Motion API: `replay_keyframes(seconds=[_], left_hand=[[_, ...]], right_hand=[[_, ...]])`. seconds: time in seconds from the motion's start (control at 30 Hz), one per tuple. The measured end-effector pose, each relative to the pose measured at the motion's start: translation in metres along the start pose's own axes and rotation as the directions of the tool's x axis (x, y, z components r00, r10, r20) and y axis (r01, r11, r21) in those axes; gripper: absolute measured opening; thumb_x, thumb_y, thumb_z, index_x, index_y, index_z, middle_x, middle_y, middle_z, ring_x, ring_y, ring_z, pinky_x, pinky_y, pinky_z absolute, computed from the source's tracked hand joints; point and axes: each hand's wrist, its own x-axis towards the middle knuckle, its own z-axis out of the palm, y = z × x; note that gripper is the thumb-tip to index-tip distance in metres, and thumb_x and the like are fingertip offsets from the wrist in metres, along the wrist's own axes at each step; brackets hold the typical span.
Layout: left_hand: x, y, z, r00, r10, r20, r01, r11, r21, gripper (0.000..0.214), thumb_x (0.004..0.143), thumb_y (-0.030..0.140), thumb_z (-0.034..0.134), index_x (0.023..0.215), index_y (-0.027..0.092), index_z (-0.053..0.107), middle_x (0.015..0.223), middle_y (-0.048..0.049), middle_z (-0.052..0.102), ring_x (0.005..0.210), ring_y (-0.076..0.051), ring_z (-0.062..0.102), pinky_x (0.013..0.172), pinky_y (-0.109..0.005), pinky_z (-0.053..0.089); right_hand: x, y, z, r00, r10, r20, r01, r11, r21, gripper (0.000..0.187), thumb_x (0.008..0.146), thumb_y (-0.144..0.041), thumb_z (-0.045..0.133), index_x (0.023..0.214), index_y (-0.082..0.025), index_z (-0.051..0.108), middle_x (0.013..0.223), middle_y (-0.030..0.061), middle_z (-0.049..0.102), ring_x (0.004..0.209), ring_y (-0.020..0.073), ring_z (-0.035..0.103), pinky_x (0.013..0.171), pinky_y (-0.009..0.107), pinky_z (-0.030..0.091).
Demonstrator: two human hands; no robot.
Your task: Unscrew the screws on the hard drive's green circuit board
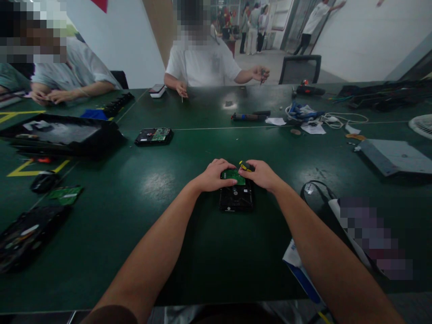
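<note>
A black hard drive (236, 198) lies on the dark green table (168, 180) in front of me, its green circuit board (235, 175) facing up at the far end. My left hand (216, 174) is curled over the drive's far left corner, thumb resting on the board. My right hand (261, 174) is closed around a small screwdriver with a yellow and black handle (245, 166), held over the board's far right corner.
Another hard drive (154, 136) lies further back on the left. A black tray (57, 135), a loose green board (65, 194) and a black mouse (43, 181) sit at the left. A grey flat case (394, 156) and cables (303, 112) lie right. People sit across the table.
</note>
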Motion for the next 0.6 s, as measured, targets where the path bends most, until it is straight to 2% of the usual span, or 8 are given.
replay_keyframes(seconds=[0.33,0.6], left_hand=[[-0.002,0.006,0.0,0.999,-0.034,-0.003,0.035,0.999,0.021,0.064,0.089,0.062,0.069,0.138,0.023,0.064,0.13,-0.0126,0.062,0.126,-0.034,0.054,0.112,-0.054,0.044],[-0.003,0.013,-0.002,0.994,-0.109,0.003,0.108,0.992,0.068,0.066,0.087,0.064,0.071,0.14,0.025,0.065,0.132,-0.0132,0.059,0.128,-0.037,0.051,0.111,-0.057,0.044]], right_hand=[[0.001,-0.004,0.001,0.998,0.045,-0.04,-0.045,0.999,-0.014,0.023,0.082,-0.041,0.076,0.091,-0.019,0.074,0.082,0.0038,0.073,0.077,0.0212,0.064,0.066,0.033,0.047],[0.0,-0.002,0.0,0.999,0.051,-0.005,-0.051,0.999,0.015,0.027,0.085,-0.045,0.075,0.095,-0.02,0.075,0.091,0.0064,0.076,0.082,0.0232,0.068,0.068,0.034,0.05]])
